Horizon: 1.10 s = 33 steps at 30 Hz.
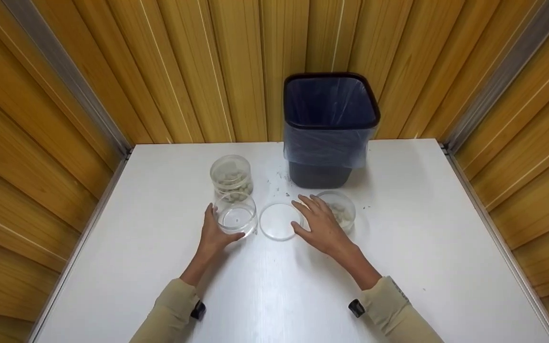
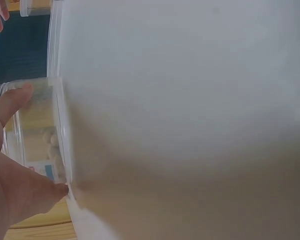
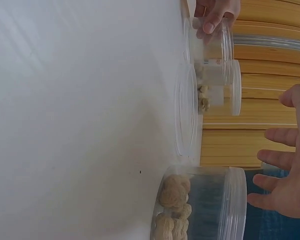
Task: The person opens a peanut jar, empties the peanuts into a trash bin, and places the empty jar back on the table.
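My left hand (image 1: 217,236) grips a clear round plastic jar (image 1: 237,220), thumb on its near side and fingers round its left side. Nothing shows inside this jar, which stands upright. My right hand (image 1: 320,226) hovers with fingers spread between a flat clear lid (image 1: 278,222) and a second clear jar (image 1: 348,206). In the right wrist view, peanuts in the shell (image 3: 174,195) lie in the bottom of that second jar, and the right fingers are apart from its rim. Part of it is hidden by the right hand in the head view.
Behind the left hand's jar stands another clear jar (image 1: 230,166) partly filled with peanuts. A dark bin (image 1: 322,176) with a plastic liner stands at the back of the white table (image 1: 274,295). Small dark crumbs (image 1: 288,194) lie before it. Wood-patterned panels surround the table.
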Available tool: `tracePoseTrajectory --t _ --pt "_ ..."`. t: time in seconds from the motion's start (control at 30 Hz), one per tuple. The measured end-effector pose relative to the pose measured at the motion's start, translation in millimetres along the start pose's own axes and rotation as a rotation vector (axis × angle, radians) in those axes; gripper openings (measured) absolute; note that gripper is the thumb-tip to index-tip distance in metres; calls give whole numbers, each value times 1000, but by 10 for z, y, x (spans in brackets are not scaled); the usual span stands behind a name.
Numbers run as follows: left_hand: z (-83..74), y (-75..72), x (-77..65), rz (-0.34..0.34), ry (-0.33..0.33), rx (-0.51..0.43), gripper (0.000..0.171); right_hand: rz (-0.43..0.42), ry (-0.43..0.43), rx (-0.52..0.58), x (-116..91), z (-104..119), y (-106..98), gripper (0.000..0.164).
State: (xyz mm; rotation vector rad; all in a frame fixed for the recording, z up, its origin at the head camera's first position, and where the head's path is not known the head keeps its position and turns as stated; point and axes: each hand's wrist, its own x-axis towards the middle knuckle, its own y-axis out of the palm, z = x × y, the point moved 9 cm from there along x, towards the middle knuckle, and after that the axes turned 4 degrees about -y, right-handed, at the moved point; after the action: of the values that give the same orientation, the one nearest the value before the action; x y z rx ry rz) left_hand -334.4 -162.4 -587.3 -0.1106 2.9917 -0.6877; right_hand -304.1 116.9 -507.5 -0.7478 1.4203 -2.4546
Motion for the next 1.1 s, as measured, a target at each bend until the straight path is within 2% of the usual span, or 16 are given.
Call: tracePoseTrajectory --t 0.2,0.37,0.47,0.6,0.83,1.0,1.1 --pt "-63 2 -28 -1 63 -4 136 -2 2 1 9 3 -17 55" --pt "-192 -62 -72 -47 148 41 135 -12 -8 6 17 13 -30 55" --pt "-309 -96 -101 -71 209 87 132 -11 -12 1 23 10 -30 55" --pt "-489 -103 -158 -105 314 193 121 -7 -9 -14 30 -4 -33 55" --pt "-796 44 -311 -129 540 372 107 -13 -17 -25 40 -10 -93 56" --pt "-983 208 -380 -114 656 431 101 -26 -8 -23 49 -56 -163 56" --pt "-1086 327 -395 -92 703 458 99 -44 2 -33 51 -94 -224 55"
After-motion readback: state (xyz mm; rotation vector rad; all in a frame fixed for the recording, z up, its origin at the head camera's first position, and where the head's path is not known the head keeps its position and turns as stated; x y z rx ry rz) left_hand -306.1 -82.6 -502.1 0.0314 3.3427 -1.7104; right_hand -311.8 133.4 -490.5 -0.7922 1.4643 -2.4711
